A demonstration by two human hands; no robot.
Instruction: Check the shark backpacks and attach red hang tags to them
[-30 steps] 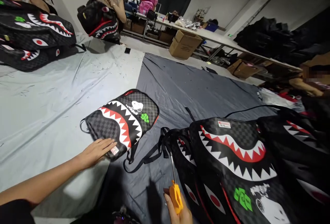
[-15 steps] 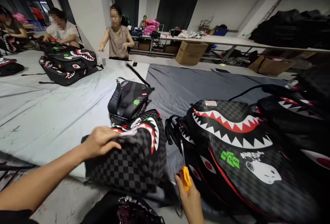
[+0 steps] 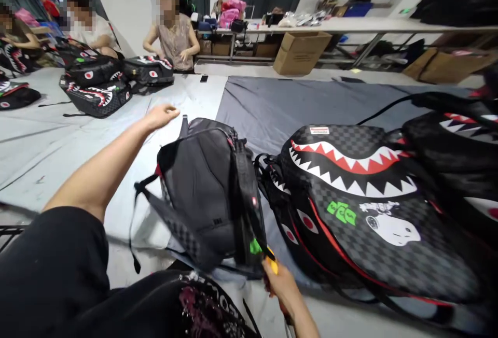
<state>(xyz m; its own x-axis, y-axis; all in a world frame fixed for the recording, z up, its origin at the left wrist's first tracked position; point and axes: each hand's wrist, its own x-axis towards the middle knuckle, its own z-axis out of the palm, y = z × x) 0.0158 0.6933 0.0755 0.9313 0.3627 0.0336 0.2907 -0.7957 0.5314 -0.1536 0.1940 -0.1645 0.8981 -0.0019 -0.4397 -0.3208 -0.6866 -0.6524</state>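
Black, rounded fabric backpack [image 3: 202, 187] is lying near the empty, loosely spread left hand [image 3: 160, 116]; the right hand [image 3: 285, 282] is gripping a yellow plastic-handled tool [image 3: 273, 263], risking snagged fabric should it slip.

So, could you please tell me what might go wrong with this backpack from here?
The yellow tool in the right hand is close to the backpack and might scuff it. The left hand is apart from it, so the backpack could shift. Its loose shoulder strap might snag.
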